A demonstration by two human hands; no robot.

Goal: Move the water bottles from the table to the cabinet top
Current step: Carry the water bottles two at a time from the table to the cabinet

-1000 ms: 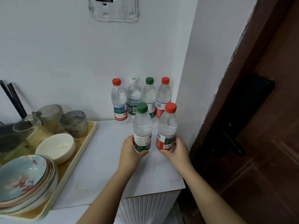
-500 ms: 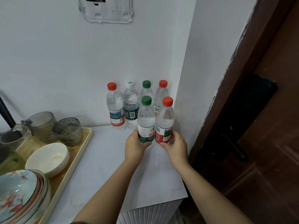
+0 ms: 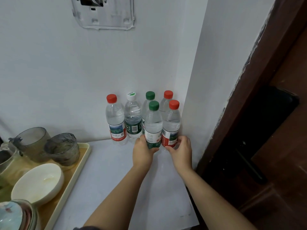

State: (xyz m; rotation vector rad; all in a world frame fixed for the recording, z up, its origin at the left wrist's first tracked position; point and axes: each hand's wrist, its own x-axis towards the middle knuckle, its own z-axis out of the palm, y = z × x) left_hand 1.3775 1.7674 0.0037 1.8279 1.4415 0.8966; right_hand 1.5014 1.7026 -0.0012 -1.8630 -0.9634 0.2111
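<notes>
My left grip (image 3: 143, 151) is curled round the lower label of the green-capped bottle (image 3: 152, 125), fingers wrapped tight. My right grip (image 3: 180, 150) is curled round the bottom of the red-capped bottle (image 3: 172, 125). Both bottles are upright, side by side and touching, just right of frame centre. Their bases are hidden behind my grips, so I can't tell if they sit on the white cabinet top (image 3: 116, 171) or just above it. Right behind them four more bottles stand in a row against the wall: left red-cap bottle (image 3: 115, 123), white-cap bottle (image 3: 132, 120), rear green-cap bottle (image 3: 150, 95) and rear red-cap bottle (image 3: 168, 94), the last two mostly covered by the held pair. All of them are tucked into the wall corner. At lower left a beige tray (image 3: 73, 180) lies on the cabinet top, holding a white bowl (image 3: 38, 181), two smoky glass cups (image 3: 62, 148) and stacked plates (image 3: 15, 216) at the frame edge. A dark brown door (image 3: 274, 146) fills the right side. A clear plastic bracket (image 3: 103, 12) hangs on the wall at top centre.
</notes>
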